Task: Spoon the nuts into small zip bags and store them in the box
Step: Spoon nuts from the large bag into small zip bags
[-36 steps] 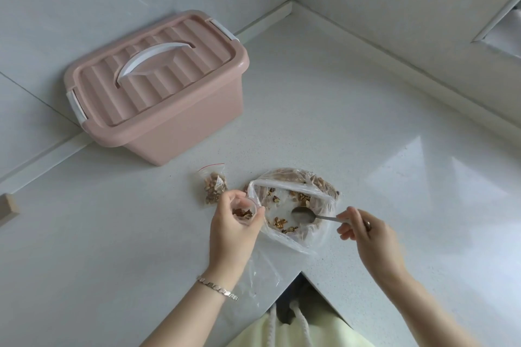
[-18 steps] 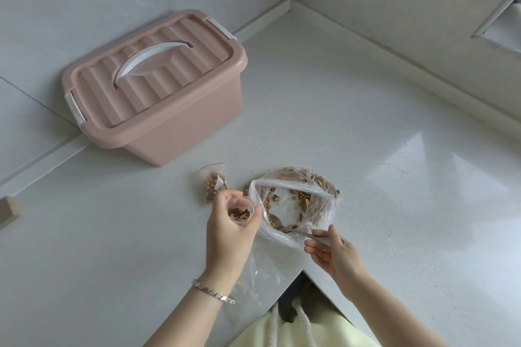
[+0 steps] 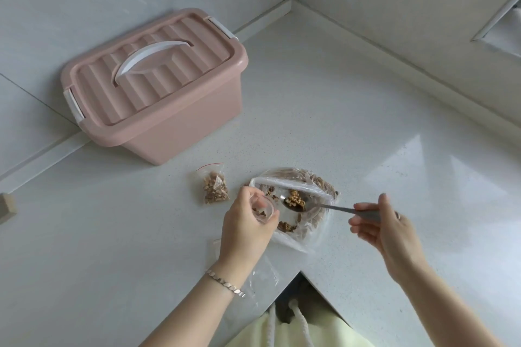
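Observation:
My left hand (image 3: 245, 231) grips a small clear zip bag (image 3: 263, 207) with its mouth held open; a few nuts lie inside. My right hand (image 3: 386, 228) pinches the handle of a metal spoon (image 3: 324, 205), whose bowl carries a heap of walnut pieces just right of the small bag's mouth, above the big clear bag of nuts (image 3: 307, 200). A filled small zip bag (image 3: 214, 187) with a red strip lies on the counter to the left. The pink box (image 3: 158, 87) stands behind with its lid shut and white handle down.
The white counter (image 3: 366, 135) sits in a wall corner, with its front edge notched near my body. Spare empty clear bags (image 3: 262, 276) lie under my left wrist. A small wooden block (image 3: 7, 207) is at the far left edge.
My right hand dipped the spoon deep into the big bag, then lifted it out loaded with nuts and swung it toward the small bag. My left hand kept the small bag in place.

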